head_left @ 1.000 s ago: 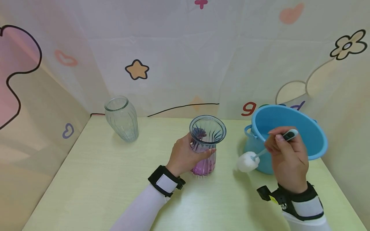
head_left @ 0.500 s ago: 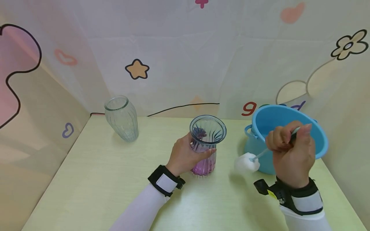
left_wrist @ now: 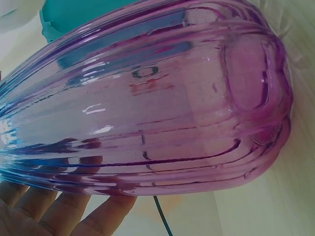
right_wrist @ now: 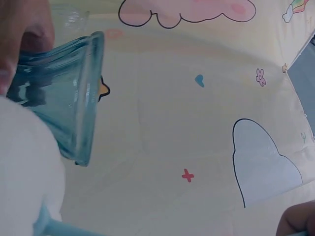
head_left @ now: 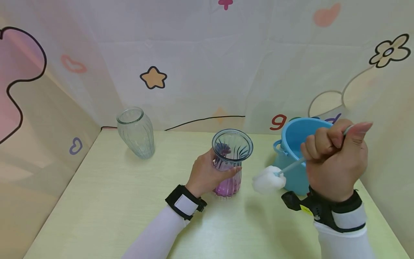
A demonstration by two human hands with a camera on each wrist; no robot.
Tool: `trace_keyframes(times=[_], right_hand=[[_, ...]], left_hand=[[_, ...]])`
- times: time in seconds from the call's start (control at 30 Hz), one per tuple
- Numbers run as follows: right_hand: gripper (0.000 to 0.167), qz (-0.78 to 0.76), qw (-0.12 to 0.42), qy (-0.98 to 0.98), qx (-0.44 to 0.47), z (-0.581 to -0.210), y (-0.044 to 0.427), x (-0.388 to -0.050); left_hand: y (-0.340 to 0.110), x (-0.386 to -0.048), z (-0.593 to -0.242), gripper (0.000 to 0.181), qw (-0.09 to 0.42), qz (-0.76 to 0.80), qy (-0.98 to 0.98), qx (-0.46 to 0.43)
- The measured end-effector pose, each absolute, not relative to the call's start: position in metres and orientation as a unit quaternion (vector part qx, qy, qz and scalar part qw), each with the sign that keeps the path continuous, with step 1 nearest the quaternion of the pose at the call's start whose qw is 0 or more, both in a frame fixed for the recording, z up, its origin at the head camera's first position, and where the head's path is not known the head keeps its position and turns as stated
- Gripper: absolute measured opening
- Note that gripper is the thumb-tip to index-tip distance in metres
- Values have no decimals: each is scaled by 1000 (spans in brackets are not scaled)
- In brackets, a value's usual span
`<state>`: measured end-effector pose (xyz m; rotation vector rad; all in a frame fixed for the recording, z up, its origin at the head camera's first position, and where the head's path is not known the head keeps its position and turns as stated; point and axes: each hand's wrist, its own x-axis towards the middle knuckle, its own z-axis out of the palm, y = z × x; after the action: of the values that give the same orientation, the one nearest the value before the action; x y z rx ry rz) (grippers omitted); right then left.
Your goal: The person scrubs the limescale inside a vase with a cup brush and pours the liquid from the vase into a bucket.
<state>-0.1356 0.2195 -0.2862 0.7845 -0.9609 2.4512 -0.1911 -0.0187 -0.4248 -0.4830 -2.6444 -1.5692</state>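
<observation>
Near the middle of the table in the head view stands a ribbed glass vase (head_left: 228, 187), bluish at its flared rim and purple at its base. My left hand (head_left: 208, 174) grips it round the body from the left; in the left wrist view its fingers (left_wrist: 64, 214) lie along the glass. My right hand (head_left: 336, 162) holds a sponge bottle brush by its light blue handle, thumb up. The brush's white sponge head (head_left: 269, 180) hangs right of the vase, apart from it. In the right wrist view the sponge (right_wrist: 29, 162) partly hides the vase.
A clear ribbed glass vase (head_left: 137, 135) stands at the back left of the table. Behind my right hand is a light blue bucket (head_left: 292, 176), partly covered by that hand. A printed cloth (head_left: 194, 72) forms the back wall.
My right hand has turned thumb-up and risen slightly to the right, while the sponge head has swung left toward the vase. The left hand and its vase have stayed in place.
</observation>
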Motion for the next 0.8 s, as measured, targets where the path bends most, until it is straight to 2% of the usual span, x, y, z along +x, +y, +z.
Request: trace_keyframes(times=[0.3,0.57,0.8], right_hand=[[57,905,170,-255,293,-253,219,-132],[56,916,209,-155,305,-225,216,-131],[59,917,242,-118,295,-213,196,-143]], left_hand=[[-19,-190,-425,71,13,-500,-852,-152],[-18,-192,-425,71,13,-498,-854,-152],[-19,-193,-426,69,18,-499,-851,-163]])
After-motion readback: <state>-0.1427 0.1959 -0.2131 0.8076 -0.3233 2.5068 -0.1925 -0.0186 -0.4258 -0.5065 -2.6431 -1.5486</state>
